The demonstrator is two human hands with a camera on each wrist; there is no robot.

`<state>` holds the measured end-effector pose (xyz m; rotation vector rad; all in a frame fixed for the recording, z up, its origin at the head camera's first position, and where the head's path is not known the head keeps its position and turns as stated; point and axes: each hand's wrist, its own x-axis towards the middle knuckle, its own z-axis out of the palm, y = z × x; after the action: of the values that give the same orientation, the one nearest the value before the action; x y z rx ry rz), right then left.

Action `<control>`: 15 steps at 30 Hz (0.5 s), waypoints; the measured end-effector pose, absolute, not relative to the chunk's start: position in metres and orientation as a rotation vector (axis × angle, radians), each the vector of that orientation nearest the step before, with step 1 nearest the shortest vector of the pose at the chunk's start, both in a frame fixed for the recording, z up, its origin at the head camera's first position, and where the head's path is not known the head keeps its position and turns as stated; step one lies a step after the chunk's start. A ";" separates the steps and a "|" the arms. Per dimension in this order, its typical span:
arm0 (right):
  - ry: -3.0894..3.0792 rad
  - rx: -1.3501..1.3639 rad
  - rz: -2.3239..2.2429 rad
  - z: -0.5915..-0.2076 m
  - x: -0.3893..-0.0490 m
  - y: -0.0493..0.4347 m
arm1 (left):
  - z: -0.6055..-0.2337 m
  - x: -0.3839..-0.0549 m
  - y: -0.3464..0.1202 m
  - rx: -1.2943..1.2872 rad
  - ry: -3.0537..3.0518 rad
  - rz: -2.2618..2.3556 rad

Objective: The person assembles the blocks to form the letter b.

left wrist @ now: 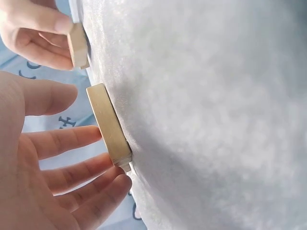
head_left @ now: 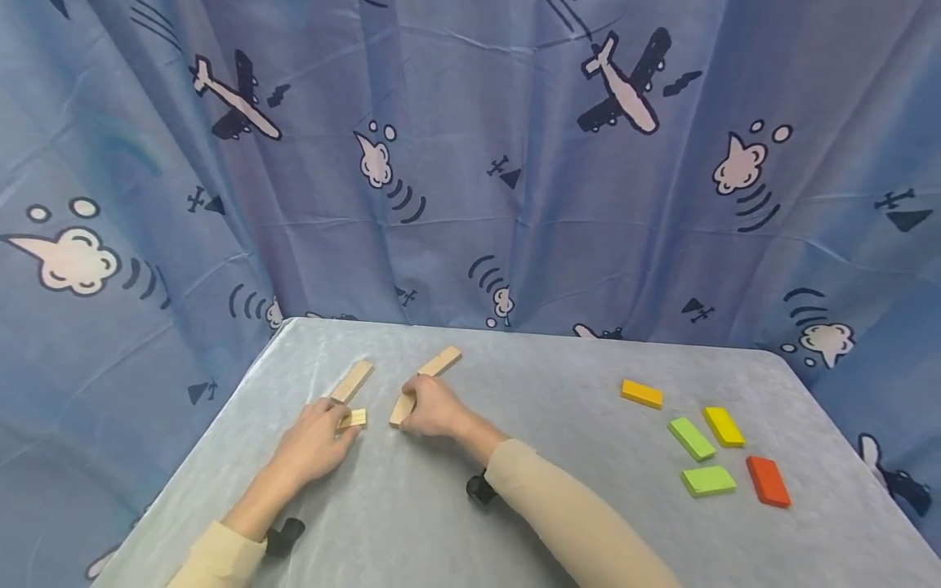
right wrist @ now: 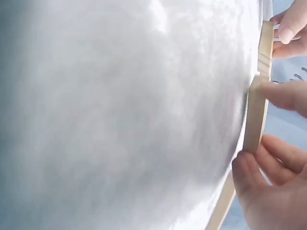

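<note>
My left hand [head_left: 316, 441] is at the left of the table, beside a plain wooden block [head_left: 355, 418]. In the left wrist view its fingertips touch this wooden block [left wrist: 110, 124] along one side, while the thumb stands apart from it. Another wooden block [head_left: 353, 381] lies just beyond the left fingers. To the right, my right hand [head_left: 437, 408] pinches a wooden block [head_left: 401, 410] by its ends, the thumb at one and the fingertips at the other, as the right wrist view shows. A further wooden block [head_left: 439, 361] lies past the right hand, lined up with the pinched one.
On the right side of the grey-white table [head_left: 544, 408] lie an orange block [head_left: 642, 394], a yellow block [head_left: 724, 427], two green blocks [head_left: 691, 438] and a red block [head_left: 768, 482]. A blue curtain [head_left: 456, 204] with printed airplanes hangs behind the table.
</note>
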<state>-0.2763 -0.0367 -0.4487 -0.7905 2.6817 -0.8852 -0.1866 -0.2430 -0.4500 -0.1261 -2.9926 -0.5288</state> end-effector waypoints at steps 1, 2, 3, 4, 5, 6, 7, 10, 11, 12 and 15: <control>2.662 -0.802 -0.892 -0.447 -0.276 -0.035 | -0.450 -0.187 -0.243 -0.122 -2.998 -0.526; 2.648 -0.808 -0.890 -0.446 -0.275 -0.032 | -0.450 -0.187 -0.243 -0.122 -3.000 -0.525; 2.633 -0.817 -0.888 -0.445 -0.274 -0.030 | -0.450 -0.187 -0.243 -0.121 -3.002 -0.524; 2.613 -0.827 -0.891 -0.443 -0.273 -0.027 | -0.450 -0.188 -0.243 -0.121 -3.002 -0.521; 2.599 -0.844 -0.893 -0.441 -0.272 -0.025 | -0.449 -0.188 -0.243 -0.120 -3.002 -0.519; 2.590 -0.862 -0.887 -0.440 -0.271 -0.022 | -0.449 -0.188 -0.243 -0.120 -3.003 -0.516; 2.582 -0.884 -0.885 -0.439 -0.270 -0.019 | -0.449 -0.188 -0.243 -0.121 -3.004 -0.514; 2.556 -0.930 -0.887 -0.436 -0.265 -0.008 | -0.449 -0.189 -0.242 -0.125 -3.009 -0.509; 2.554 -0.944 -0.888 -0.435 -0.263 -0.004 | -0.449 -0.189 -0.242 -0.127 -3.012 -0.508; 2.550 -0.955 -0.888 -0.435 -0.261 0.000 | -0.449 -0.189 -0.242 -0.129 -3.014 -0.508; 2.548 -0.991 -0.881 -0.432 -0.256 0.012 | -0.448 -0.189 -0.242 -0.132 -3.019 -0.511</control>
<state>-0.2558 0.0116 -0.4323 -0.9910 2.5479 -0.8806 -0.1893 -0.2419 -0.4484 -0.1322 -3.0191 -0.5110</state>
